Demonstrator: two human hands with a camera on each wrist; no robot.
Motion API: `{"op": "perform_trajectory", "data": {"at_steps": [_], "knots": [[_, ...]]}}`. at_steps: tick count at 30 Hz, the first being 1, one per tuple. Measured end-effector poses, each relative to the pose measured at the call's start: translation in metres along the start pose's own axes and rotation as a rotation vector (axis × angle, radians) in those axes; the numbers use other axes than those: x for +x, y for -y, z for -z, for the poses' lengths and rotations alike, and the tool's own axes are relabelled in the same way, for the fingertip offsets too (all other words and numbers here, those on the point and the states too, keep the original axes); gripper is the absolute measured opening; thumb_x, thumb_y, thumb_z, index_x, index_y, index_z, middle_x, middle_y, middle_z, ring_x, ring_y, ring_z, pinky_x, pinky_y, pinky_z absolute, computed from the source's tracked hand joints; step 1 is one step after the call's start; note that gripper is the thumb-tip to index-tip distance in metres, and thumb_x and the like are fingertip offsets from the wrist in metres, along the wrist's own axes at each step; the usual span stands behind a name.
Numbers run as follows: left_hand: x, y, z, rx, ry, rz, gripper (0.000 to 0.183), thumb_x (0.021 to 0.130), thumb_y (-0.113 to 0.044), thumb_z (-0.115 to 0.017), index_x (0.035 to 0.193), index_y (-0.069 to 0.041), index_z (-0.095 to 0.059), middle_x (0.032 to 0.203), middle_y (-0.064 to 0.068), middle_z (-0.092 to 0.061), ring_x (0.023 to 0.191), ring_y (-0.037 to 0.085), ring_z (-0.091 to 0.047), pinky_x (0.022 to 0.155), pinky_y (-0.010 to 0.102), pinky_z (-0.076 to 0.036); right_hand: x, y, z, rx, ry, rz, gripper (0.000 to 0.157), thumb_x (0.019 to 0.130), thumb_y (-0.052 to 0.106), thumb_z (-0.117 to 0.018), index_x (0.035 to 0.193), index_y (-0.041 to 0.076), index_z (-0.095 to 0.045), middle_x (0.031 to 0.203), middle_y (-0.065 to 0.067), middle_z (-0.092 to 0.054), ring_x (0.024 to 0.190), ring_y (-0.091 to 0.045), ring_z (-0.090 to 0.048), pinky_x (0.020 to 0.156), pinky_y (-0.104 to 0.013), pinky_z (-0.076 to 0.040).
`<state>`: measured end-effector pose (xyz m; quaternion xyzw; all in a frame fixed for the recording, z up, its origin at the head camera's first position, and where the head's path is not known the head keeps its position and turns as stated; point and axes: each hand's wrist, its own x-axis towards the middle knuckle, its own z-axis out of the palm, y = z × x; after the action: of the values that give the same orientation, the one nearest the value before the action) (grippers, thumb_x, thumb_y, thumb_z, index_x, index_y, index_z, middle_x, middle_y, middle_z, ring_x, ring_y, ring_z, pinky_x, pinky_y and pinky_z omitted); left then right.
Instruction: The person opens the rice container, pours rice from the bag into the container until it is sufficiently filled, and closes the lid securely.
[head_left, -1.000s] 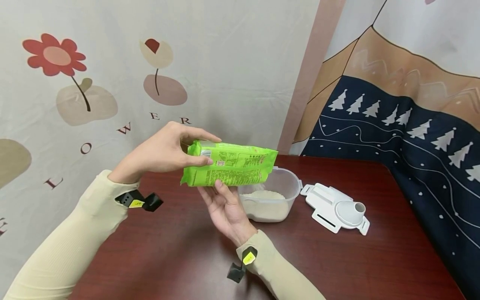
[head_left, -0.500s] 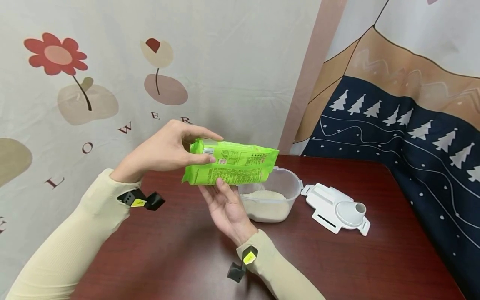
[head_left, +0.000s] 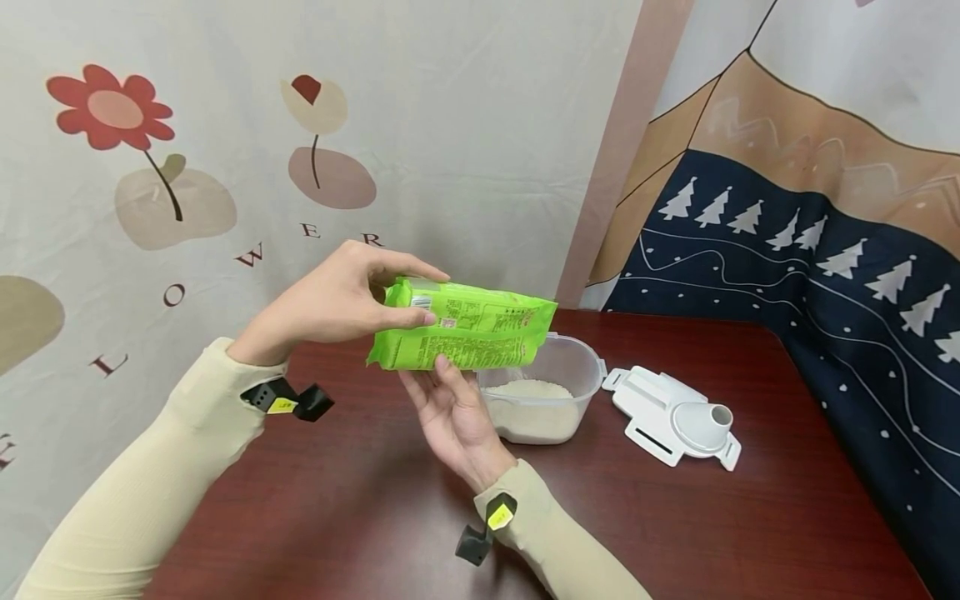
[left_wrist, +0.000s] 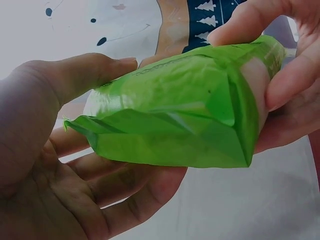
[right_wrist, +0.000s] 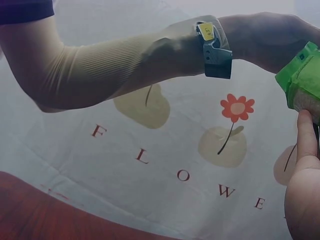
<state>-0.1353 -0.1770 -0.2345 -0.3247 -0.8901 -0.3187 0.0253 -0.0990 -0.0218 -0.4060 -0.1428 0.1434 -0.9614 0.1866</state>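
A bright green bag of rice (head_left: pixel 472 325) is held nearly sideways above the table, its right end over the rim of a clear plastic container (head_left: pixel 555 367). My left hand (head_left: pixel 330 296) grips the bag's left end, thumb on the printed face and fingers over the far side. From below, my right hand (head_left: pixel 457 425) holds the bag, its thumb against the lower edge. White rice (head_left: pixel 528 408) fills the lower part of the container, and a thin stream of grains falls into it. The left wrist view shows the bag's folded bottom (left_wrist: pixel 175 142) between both hands.
A white lid (head_left: pixel 675 417) with a round spout lies on the dark red table (head_left: pixel 787 500), right of the container. A pale printed curtain (head_left: pixel 465 125) hangs behind the table, and a navy tree-patterned cloth (head_left: pixel 825 275) borders its right side.
My left hand and the bag's left end have shifted slightly right and a little up. The right hand, container and lid look nearly the same.
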Motion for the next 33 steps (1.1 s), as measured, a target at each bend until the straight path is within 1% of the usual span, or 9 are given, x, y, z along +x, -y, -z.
{"op": "perform_trajectory", "data": {"at_steps": [3,10,13,17,20,27,30,33], "knots": [[0.002,0.000,-0.001,0.008,0.004,0.000,0.036,0.086,-0.024,-0.084,0.120,-0.027,-0.076,0.085,-0.009,-0.076,0.049,0.013,-0.052,0.050,0.024,-0.044,0.000,0.000,0.001,-0.004,0.004,0.001,0.046,0.097,0.016,-0.071,0.137,0.028,-0.053,0.135,-0.001,-0.063,0.128,-0.015,-0.062,0.116,-0.033,-0.044],[0.004,-0.002,-0.002,0.001,0.012,0.010,0.035,0.086,-0.028,-0.084,0.119,-0.028,-0.076,0.090,-0.010,-0.077,0.049,0.013,-0.054,0.051,0.025,-0.045,0.001,-0.001,0.001,-0.016,0.014,0.009,0.047,0.097,0.020,-0.072,0.138,0.029,-0.052,0.136,0.001,-0.061,0.127,-0.013,-0.061,0.117,-0.033,-0.043],[0.004,-0.002,-0.002,0.003,0.017,-0.004,0.035,0.086,-0.027,-0.084,0.119,-0.028,-0.076,0.089,-0.012,-0.077,0.047,0.013,-0.053,0.050,0.025,-0.044,0.001,-0.001,0.001,-0.018,0.011,0.005,0.047,0.097,0.020,-0.071,0.139,0.027,-0.052,0.137,0.001,-0.061,0.128,-0.013,-0.061,0.117,-0.032,-0.043],[0.006,-0.003,-0.001,0.008,0.021,-0.021,0.035,0.085,-0.026,-0.085,0.119,-0.028,-0.076,0.081,-0.014,-0.075,0.045,0.012,-0.051,0.047,0.025,-0.042,0.001,-0.001,0.000,-0.024,0.007,0.002,0.046,0.098,0.021,-0.070,0.140,0.026,-0.052,0.137,0.001,-0.062,0.129,-0.013,-0.060,0.117,-0.032,-0.042],[0.007,-0.003,-0.002,0.004,0.025,-0.021,0.034,0.085,-0.026,-0.084,0.119,-0.027,-0.076,0.080,-0.013,-0.076,0.046,0.012,-0.051,0.047,0.025,-0.042,0.001,-0.001,0.000,-0.027,0.005,0.001,0.045,0.098,0.022,-0.070,0.139,0.027,-0.053,0.136,0.002,-0.063,0.128,-0.013,-0.060,0.118,-0.031,-0.042],[0.009,-0.003,-0.002,-0.004,0.034,0.004,0.033,0.086,-0.025,-0.083,0.118,-0.028,-0.076,0.091,-0.011,-0.078,0.049,0.014,-0.054,0.051,0.026,-0.046,0.001,0.001,-0.001,-0.049,-0.015,-0.006,0.047,0.097,0.024,-0.072,0.140,0.025,-0.053,0.136,0.003,-0.064,0.129,-0.012,-0.060,0.118,-0.031,-0.042],[0.010,-0.001,-0.003,-0.011,0.038,0.001,0.033,0.087,-0.025,-0.083,0.119,-0.026,-0.077,0.092,-0.008,-0.078,0.050,0.014,-0.055,0.051,0.026,-0.046,0.000,0.002,-0.001,-0.072,-0.024,-0.016,0.046,0.098,0.025,-0.070,0.141,0.024,-0.052,0.137,0.003,-0.063,0.130,-0.013,-0.059,0.119,-0.032,-0.041],[0.011,0.001,-0.004,-0.014,0.041,-0.001,0.032,0.087,-0.025,-0.082,0.119,-0.024,-0.077,0.092,-0.007,-0.078,0.048,0.014,-0.054,0.051,0.025,-0.046,-0.001,0.004,-0.002,-0.094,-0.039,-0.028,0.044,0.101,0.025,-0.066,0.142,0.023,-0.051,0.137,0.002,-0.063,0.131,-0.014,-0.058,0.119,-0.033,-0.041]]}}
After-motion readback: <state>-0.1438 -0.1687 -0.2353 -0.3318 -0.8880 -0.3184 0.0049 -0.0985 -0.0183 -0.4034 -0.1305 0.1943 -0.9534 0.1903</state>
